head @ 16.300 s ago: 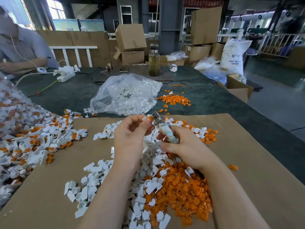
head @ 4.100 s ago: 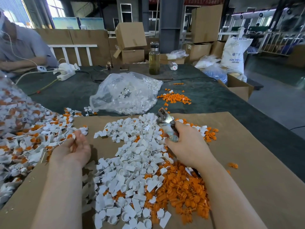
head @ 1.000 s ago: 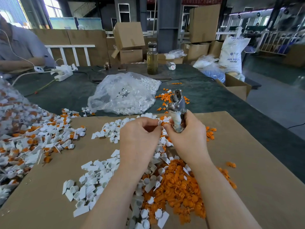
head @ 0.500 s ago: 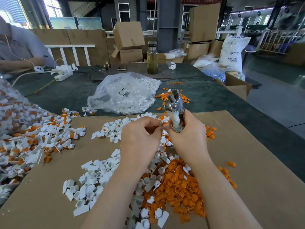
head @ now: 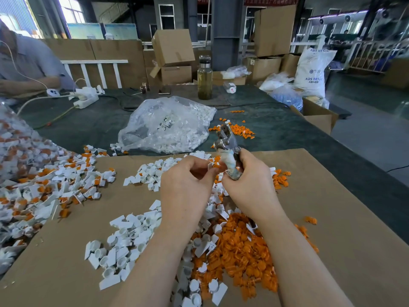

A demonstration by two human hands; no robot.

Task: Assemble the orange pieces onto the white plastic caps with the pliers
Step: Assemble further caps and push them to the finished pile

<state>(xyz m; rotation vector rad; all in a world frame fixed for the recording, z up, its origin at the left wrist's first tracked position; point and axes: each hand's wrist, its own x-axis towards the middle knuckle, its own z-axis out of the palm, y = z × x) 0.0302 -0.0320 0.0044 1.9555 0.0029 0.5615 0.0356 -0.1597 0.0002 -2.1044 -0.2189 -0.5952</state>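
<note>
Pliers [head: 228, 151] are standing nearly upright in the right hand [head: 250, 185], whose fingers are curling round the wrapped handles; the metal head is projecting above the fist, and whether the jaws are parted or closed is hard to make out. Just beside it, the left hand [head: 188, 185] is pinching a small white cap [head: 210, 166] with an orange piece [head: 216, 165] against it at the fingertips; the exact seating of the two parts is too small to resolve. Both hands are hovering above a sheet of brown cardboard [head: 332, 218]. Loose white plastic caps [head: 124, 240] are lying in a heap on the sheet below the left forearm, and a heap of orange pieces [head: 239, 247] is lying between the forearms, which are partly covering it. Assembled caps [head: 44, 185] are spreading along the left side, running out of view at the edge. A clear bag of white parts [head: 168, 127] is resting on the dark table covering [head: 287, 129] beyond the sheet, its contents blurring behind the plastic. A second person [head: 26, 63] is sitting at the far left, cut off by the edge.
</note>
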